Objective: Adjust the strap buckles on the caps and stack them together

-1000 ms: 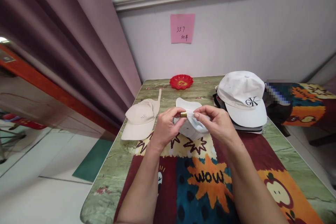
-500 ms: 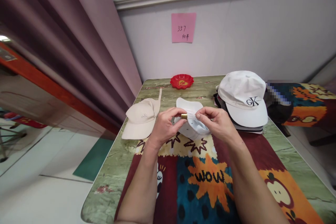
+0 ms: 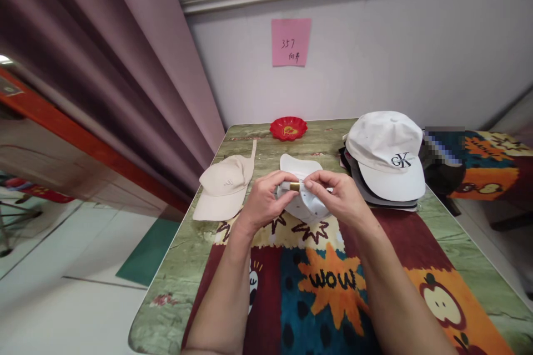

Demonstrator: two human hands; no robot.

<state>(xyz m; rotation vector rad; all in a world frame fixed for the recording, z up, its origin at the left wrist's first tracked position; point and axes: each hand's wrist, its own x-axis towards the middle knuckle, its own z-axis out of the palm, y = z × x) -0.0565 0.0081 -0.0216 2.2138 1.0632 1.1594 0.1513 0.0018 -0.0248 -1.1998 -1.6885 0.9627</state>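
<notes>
Between both hands lies a white cap [image 3: 307, 208], its hollow inside facing up and its brim pointing toward the wall. My left hand [image 3: 264, 199] pinches the small gold buckle [image 3: 295, 186] on the cap's back strap between thumb and fingers. From the right, my right hand [image 3: 335, 191] is closed on the strap close beside the buckle. A pale bit of strap shows left of the buckle; the fingers cover part of the band. To the left of my left hand rests a beige cap [image 3: 222, 186], its loose strap stretched out behind it.
A white cap with GK lettering [image 3: 389, 152] tops a stack of darker caps at the right. Behind the hands sits a red scalloped dish [image 3: 288, 128]. A patterned mat [image 3: 325, 305] covers the near part of the green table [image 3: 166, 288]. A purple curtain [image 3: 166, 55] hangs at left.
My right hand has moved slightly left, closer to the buckle. The buckle has shifted a little to the right, and pale strap now shows on its left side.
</notes>
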